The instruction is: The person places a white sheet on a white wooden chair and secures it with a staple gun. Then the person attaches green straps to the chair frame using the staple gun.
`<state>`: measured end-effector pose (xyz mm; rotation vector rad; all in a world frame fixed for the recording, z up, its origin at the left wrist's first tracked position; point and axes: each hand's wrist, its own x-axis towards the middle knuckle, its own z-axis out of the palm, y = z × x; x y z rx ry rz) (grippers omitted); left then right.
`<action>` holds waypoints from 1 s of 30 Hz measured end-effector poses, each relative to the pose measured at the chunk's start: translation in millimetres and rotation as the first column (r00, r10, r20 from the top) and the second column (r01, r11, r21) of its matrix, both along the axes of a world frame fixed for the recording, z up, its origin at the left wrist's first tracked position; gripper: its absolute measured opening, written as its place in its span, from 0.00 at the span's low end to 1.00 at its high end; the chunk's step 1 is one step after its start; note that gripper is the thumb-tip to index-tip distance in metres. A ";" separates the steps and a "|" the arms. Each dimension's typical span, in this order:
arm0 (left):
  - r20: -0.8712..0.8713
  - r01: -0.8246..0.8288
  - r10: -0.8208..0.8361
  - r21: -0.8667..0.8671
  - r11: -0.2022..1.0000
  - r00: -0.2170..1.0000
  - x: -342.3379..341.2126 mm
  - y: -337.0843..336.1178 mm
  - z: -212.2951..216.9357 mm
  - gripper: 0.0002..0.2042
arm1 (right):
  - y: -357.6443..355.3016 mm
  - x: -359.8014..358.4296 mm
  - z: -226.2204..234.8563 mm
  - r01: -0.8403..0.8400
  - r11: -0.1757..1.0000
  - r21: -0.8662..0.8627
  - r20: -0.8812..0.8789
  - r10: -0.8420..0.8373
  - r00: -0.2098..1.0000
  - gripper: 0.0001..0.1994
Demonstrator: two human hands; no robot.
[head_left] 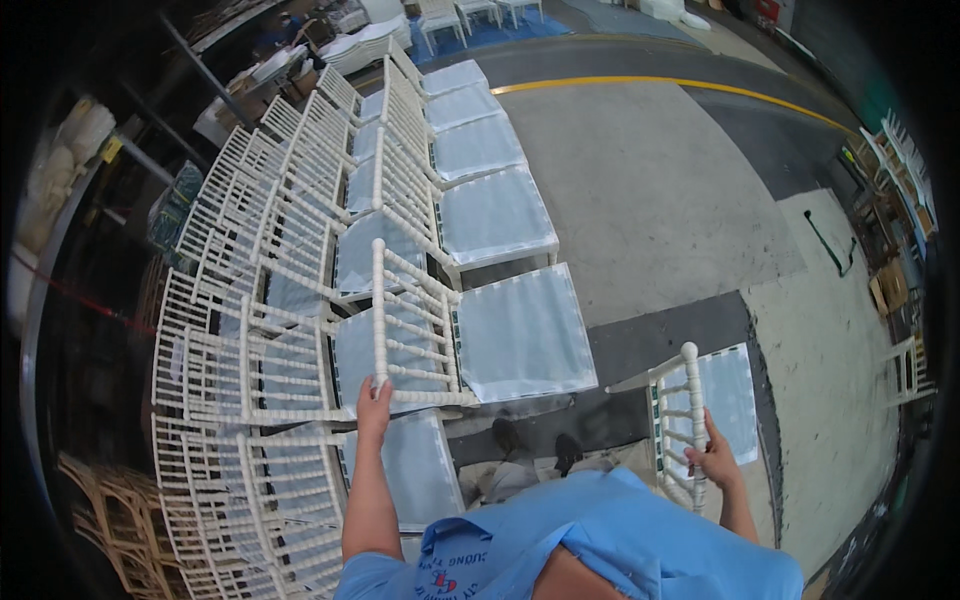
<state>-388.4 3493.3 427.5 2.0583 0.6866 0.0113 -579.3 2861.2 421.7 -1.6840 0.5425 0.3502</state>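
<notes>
My left hand [373, 410] is closed on the near end of the back of a white chair [525, 335]. This chair has beaded spindles and a seat covered in pale blue-white sheeting, and it stands at the near end of a row. Out to the right, my right hand [716, 460] grips the spindled back of a second white chair [728, 385] of the same kind. That chair stands apart from the rows, its seat partly behind its own back. Part of my right hand's grip is hidden by the chair's frame.
Several rows of similar white chairs [490, 210] fill the left side, packed closely. Brown curved frames [110, 520] lie at lower left. A yellow line [640, 80] crosses the grey floor [660, 190]. A dark green strap [830, 245] lies on the right, near more stacked furniture [900, 170].
</notes>
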 end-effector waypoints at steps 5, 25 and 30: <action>-0.059 0.149 -0.142 0.141 0.979 0.988 29.4 19.2 -15.4 0.20 | 36.1 25.0 -1.4 0.142 0.961 -0.238 -0.035 -0.154 0.987 0.41; 0.204 0.108 -0.052 -0.278 0.955 0.978 101.9 21.3 -36.3 0.11 | 69.6 24.6 -2.6 0.218 0.546 -0.809 0.077 -0.269 0.960 0.23; 0.159 0.091 -0.099 0.054 0.994 0.982 93.5 13.7 -33.6 0.24 | 61.7 19.5 -3.4 0.202 0.520 -0.830 0.026 -0.326 0.945 0.24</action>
